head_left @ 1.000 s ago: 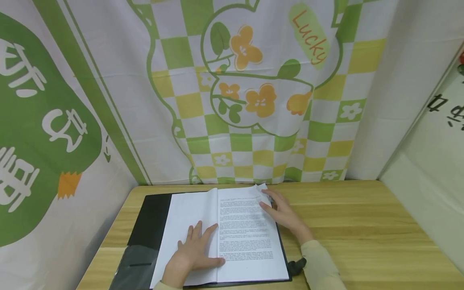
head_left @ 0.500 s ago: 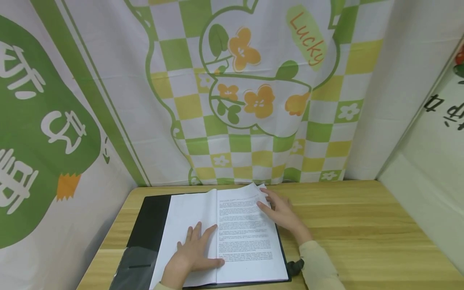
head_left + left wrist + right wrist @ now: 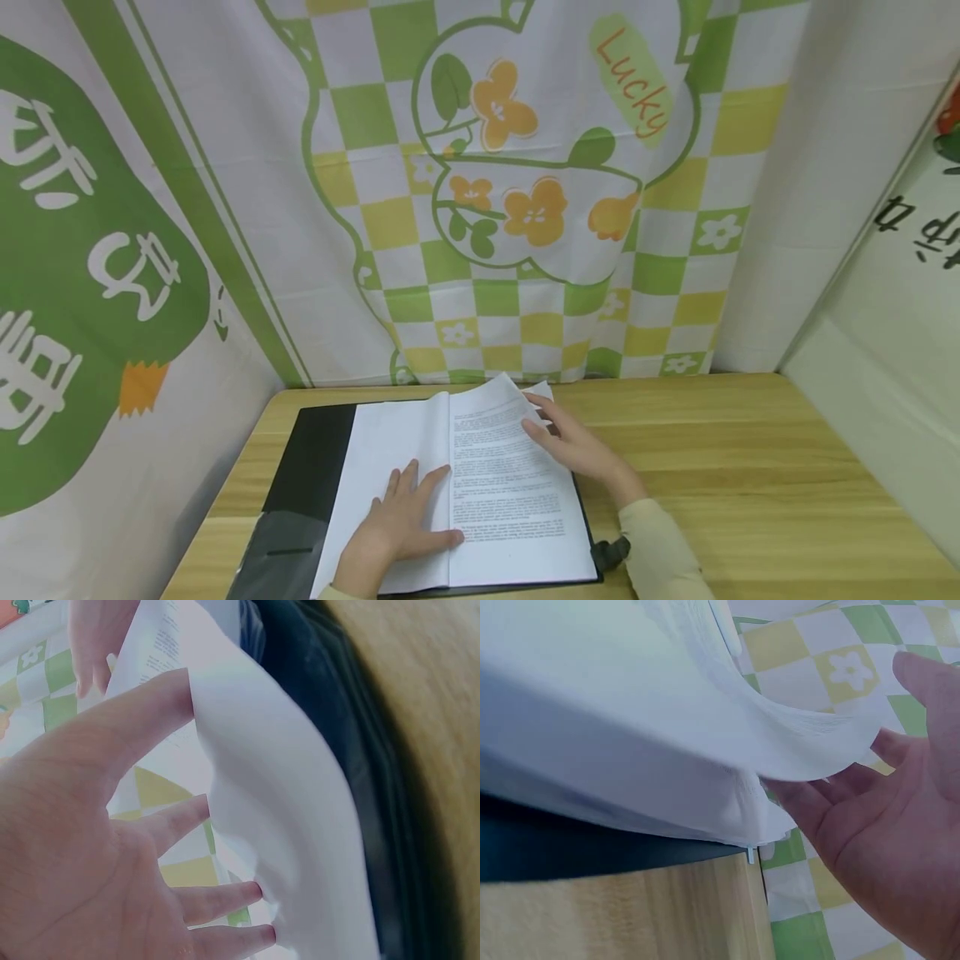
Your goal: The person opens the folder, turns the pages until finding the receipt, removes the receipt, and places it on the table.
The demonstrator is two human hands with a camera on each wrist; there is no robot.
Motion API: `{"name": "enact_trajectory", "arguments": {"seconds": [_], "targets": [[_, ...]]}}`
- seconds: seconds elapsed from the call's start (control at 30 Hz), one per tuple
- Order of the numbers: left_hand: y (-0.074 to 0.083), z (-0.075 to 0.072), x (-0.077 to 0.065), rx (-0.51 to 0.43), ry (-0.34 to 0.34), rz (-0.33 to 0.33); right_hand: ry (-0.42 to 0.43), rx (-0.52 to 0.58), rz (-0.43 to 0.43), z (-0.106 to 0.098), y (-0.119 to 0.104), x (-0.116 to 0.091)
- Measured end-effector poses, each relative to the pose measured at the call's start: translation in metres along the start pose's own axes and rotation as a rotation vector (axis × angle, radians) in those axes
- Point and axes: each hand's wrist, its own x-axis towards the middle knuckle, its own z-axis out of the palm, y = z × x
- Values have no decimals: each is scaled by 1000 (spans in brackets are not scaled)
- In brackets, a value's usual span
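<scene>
An open folder of printed pages lies on the table, its black cover (image 3: pixel 318 454) showing at the left. My left hand (image 3: pixel 393 529) rests with spread fingers on the blank left page (image 3: pixel 382 433), its thumb reaching over the centre fold. At the top right corner of the printed right page (image 3: pixel 506 500) is my right hand (image 3: pixel 573 442). Its fingers are behind a lifted sheet (image 3: pixel 810 746), which curves up off the stack, while the thumb stands apart from the paper in the right wrist view. More sheets (image 3: pixel 739 806) lie beneath it on the folder.
The wooden table (image 3: pixel 750 483) extends to the right of the folder. A patterned cloth (image 3: pixel 517 325) hangs along the table's back edge, with white cloth walls at both sides. A small black object (image 3: pixel 611 552) shows beside the right sleeve.
My right hand has moved slightly left, and the top sheet's corner has lifted and curled further leftward, away from the sheet below. The left hand has stayed in place.
</scene>
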Motion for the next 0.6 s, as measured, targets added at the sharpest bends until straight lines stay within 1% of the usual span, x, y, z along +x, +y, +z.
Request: {"name": "enact_trajectory", "arguments": {"seconds": [0.13,0.27,0.4,0.6], "targets": [[0,0,-1,-4,4,0,9,12,21,4,1,0],[0,2,0,5,8,1,4,11,10,10,0,0],[-3,3,2,2,8,5,-6,9,-27,13,-6,-2],[-10,9,6,-19,8,7,-35,5,-62,15,-12,-2]]}}
